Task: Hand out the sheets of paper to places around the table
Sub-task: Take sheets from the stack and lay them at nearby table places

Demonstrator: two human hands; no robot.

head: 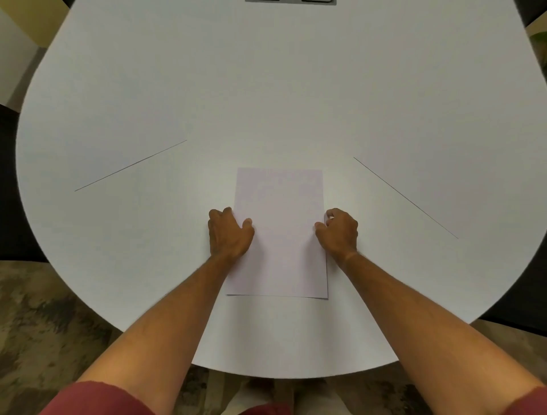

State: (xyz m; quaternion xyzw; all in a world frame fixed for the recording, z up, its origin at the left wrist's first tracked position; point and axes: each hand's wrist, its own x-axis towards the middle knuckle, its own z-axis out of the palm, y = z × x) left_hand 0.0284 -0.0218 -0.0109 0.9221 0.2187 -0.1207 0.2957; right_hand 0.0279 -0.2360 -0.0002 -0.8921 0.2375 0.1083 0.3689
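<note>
A stack of pale sheets of paper (279, 225) lies flat on the white table (266, 97), near its front edge and straight ahead of me. My left hand (229, 232) sits at the stack's left edge with curled fingers and its thumb on top of the paper. My right hand (339, 231) is at the right edge, its thumb and fingers pinching that edge. How many sheets the stack holds cannot be told.
Two thin dark seam lines cross the tabletop, a left seam (130, 166) and a right seam (405, 197). A grey cable hatch (290, 1) sits at the far edge. Dark chairs (11, 189) stand beside the table over patterned carpet.
</note>
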